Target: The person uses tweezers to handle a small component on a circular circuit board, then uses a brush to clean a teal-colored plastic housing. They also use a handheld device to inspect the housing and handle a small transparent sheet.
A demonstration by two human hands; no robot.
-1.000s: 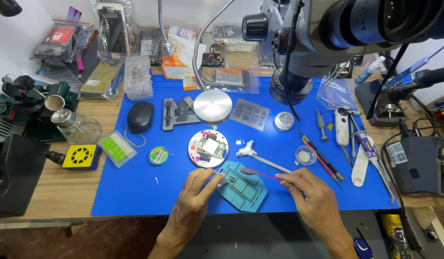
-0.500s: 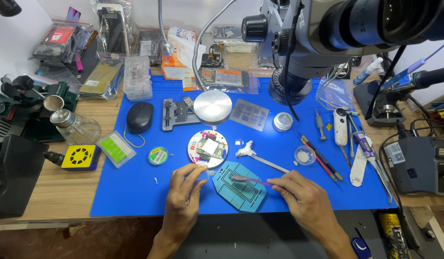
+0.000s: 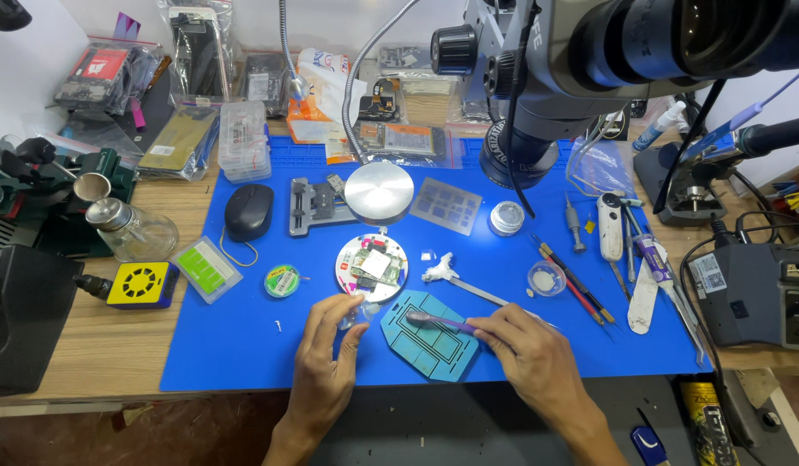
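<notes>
**Brush held over teal plate on blue mat; small clear item in left fingertips**

The right hand is closed in a pinch on a thin purple-handled brush. The brush lies nearly flat, its bristle end pointing left and resting on or just above the upper face of a teal plate with rectangular cut-outs. Whether the bristles touch the plate cannot be told.

The teal plate lies flat on the blue mat, near its front edge, between the two hands and tilted out of square with the mat.

The left hand is partly curled, its thumb and fingertips closed on a small clear item just left of the plate. What that item is cannot be told. The hand is just beside the plate's left corner.

Directly behind the plate sits a round white disc carrying a small circuit board. To its right lies a metal tool with a white lump at one end. A small green roll sits to the left of the disc, and a black mouse is further back. A small clear dish stands to the right, beside red and black hand tools. A microscope head overhangs the rear of the mat.
</notes>
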